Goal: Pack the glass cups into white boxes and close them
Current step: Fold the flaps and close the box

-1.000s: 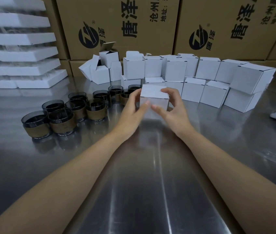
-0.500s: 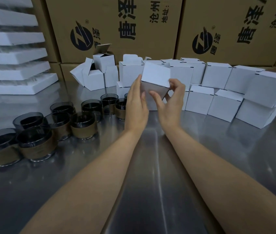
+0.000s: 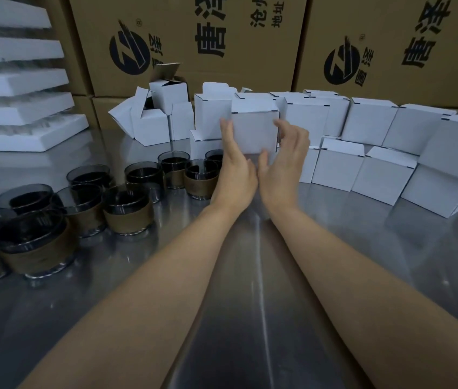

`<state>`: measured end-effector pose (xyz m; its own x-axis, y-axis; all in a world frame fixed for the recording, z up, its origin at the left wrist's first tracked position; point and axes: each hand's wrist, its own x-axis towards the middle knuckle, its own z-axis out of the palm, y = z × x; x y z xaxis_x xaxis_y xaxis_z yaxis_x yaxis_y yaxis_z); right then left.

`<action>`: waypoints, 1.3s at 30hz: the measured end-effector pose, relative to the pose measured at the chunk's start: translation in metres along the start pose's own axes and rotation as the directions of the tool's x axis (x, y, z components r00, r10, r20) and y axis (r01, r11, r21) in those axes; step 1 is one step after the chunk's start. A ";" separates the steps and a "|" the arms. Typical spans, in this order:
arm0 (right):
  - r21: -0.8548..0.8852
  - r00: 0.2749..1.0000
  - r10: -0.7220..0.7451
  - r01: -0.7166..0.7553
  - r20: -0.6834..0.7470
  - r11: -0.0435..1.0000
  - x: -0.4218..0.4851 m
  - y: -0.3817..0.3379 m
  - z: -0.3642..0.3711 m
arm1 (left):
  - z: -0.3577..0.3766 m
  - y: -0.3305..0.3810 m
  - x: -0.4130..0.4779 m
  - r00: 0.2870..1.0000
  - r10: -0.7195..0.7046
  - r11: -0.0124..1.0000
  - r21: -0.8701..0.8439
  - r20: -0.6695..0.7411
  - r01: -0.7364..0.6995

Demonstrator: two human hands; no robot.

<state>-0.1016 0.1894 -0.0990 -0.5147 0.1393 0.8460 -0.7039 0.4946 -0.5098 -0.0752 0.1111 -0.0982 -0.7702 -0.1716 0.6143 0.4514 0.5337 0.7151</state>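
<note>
White cardboard cube box [image 3: 254, 127], lid closed: raised off shiny steel surface [image 3: 250, 276], before stacked white boxes [image 3: 368, 122]. Left grip [image 3: 235, 169]: fingers straight, flat against box left side. Right grip [image 3: 284, 164]: fingers loosely spread, thumb under box bottom edge. Dark glass cups with brown bands [image 3: 127, 211]: grouped on surface, left of grips.
</note>
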 end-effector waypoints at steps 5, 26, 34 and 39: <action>-0.113 0.985 -0.018 0.038 0.170 0.993 0.001 0.004 0.001 | 0.000 -0.005 0.001 0.998 0.017 0.996 0.084 0.058 -0.022; -0.082 0.958 -0.040 0.066 0.284 0.994 -0.003 0.008 0.000 | 0.002 -0.015 0.004 0.999 0.035 0.998 0.051 0.001 -0.035; -0.015 0.925 -0.044 0.053 0.377 0.998 -0.020 -0.022 -0.007 | -0.021 0.015 -0.027 0.984 0.094 0.994 -0.043 -0.150 -0.101; 0.015 0.905 0.053 -0.065 0.421 0.998 -0.036 -0.043 -0.018 | -0.039 0.031 -0.051 0.982 -0.002 1.000 -0.020 -0.189 -0.002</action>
<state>-0.0441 0.1786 -0.1051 -0.7093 -0.2090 0.6732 -0.6762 0.4715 -0.5661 -0.0043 0.1038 -0.0948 -0.6721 -0.3261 0.6648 0.4617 0.5174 0.7205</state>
